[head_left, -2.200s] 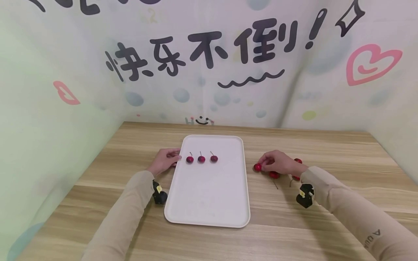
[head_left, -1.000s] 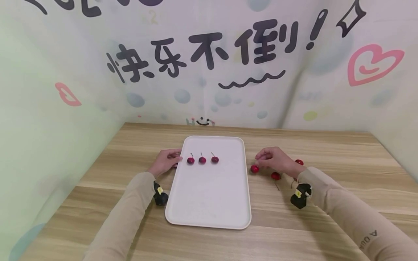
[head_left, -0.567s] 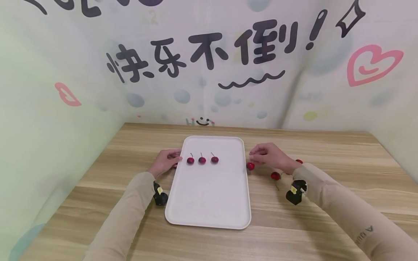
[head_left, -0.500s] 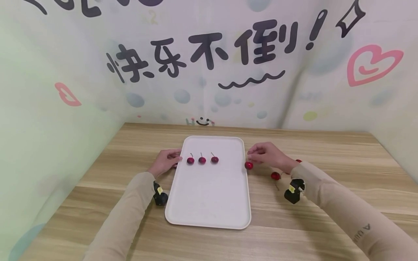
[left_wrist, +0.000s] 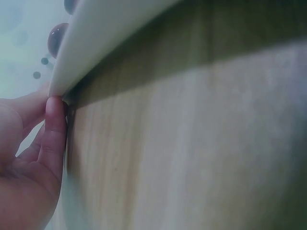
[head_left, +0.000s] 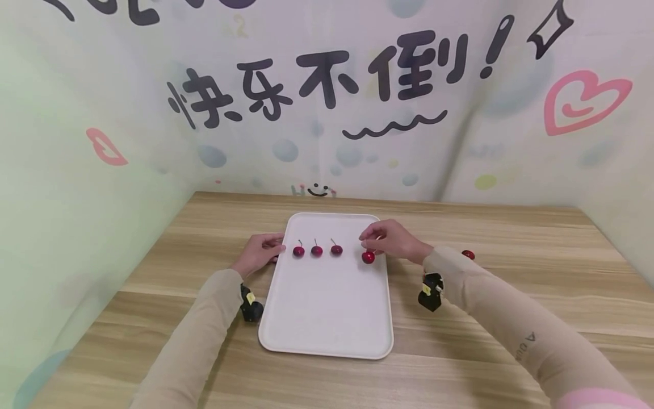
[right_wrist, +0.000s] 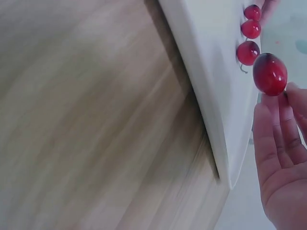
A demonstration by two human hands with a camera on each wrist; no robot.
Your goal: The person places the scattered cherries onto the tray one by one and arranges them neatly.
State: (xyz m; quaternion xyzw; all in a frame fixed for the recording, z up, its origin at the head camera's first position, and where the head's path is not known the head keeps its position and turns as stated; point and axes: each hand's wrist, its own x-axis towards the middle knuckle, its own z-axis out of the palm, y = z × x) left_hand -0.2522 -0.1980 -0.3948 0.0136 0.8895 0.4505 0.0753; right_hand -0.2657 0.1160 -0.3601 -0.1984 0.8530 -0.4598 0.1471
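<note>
A white rectangular tray (head_left: 327, 307) lies on the wooden table. My left hand (head_left: 258, 254) holds its left edge, thumb at the rim; in the left wrist view the fingertips (left_wrist: 55, 108) meet that rim. Three dark red cherries, stems pointing away, form a row on the tray: a left one (head_left: 298, 251), a middle one (head_left: 317, 251) and a right one (head_left: 336, 250). Over the tray's right part, my right hand (head_left: 395, 241) pinches a cherry (head_left: 368, 257) by its stem. The right wrist view has this cherry (right_wrist: 270, 74) hanging from thumb and fingers.
Another cherry (head_left: 468, 254) lies on the table (head_left: 521, 272) beyond the right sleeve, which hides the spot where more cherries lay. A printed cloth (head_left: 317, 153) rises along the table's back edge. Black wrist cameras sit under both cuffs.
My right hand has carried the cherry leftward from the table, across the tray's right rim, to above the tray. The left hand and the row of three cherries have stayed in place.
</note>
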